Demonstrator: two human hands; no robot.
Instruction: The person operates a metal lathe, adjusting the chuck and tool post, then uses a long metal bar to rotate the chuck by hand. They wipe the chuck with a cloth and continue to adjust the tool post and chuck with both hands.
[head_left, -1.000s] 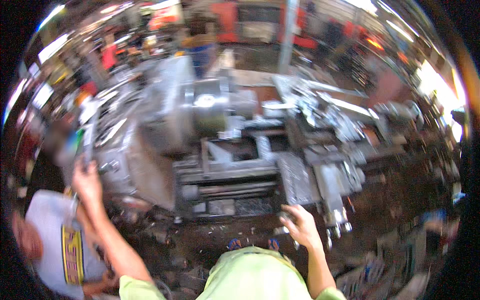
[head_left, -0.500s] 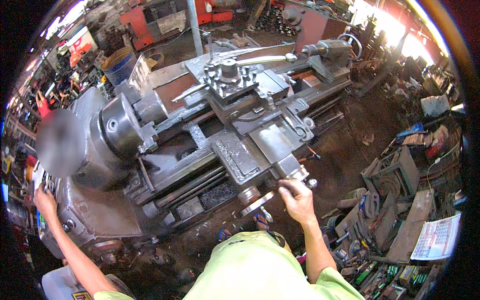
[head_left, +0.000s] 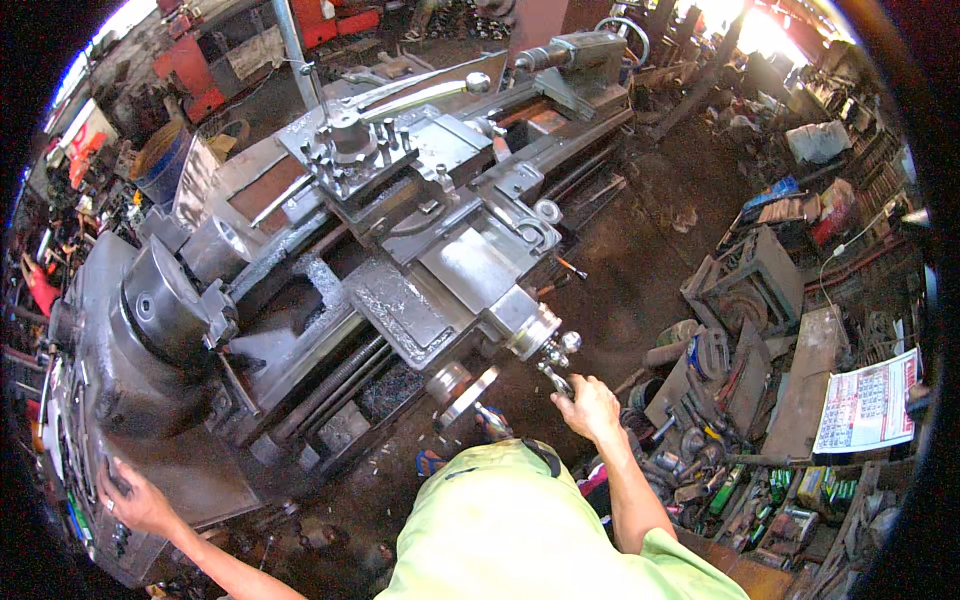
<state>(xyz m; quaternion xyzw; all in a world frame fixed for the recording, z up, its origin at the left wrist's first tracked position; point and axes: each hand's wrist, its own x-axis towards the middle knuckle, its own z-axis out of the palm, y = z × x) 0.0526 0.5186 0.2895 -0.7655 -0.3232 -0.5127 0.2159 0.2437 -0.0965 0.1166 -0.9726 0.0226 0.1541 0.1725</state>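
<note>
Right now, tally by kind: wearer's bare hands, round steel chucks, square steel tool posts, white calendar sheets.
Bare left hand and bare right hand: 2
Round steel chuck: 1
Square steel tool post: 1
White calendar sheet: 1
Total: 5

calendar (head_left: 868, 405): far right | blue drum (head_left: 166, 178): upper left | grey post (head_left: 293, 55): top left | tools (head_left: 690, 445): heaped, lower right

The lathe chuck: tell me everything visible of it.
The lathe chuck is a dark grey drum, apparently steel, with a shiny curved side bearing a small socket. It lies horizontally against the headstock, its face toward the tool post. Jaws protrude from that face, a hollow metal cylinder between them. The left hand is apart from it.
</note>
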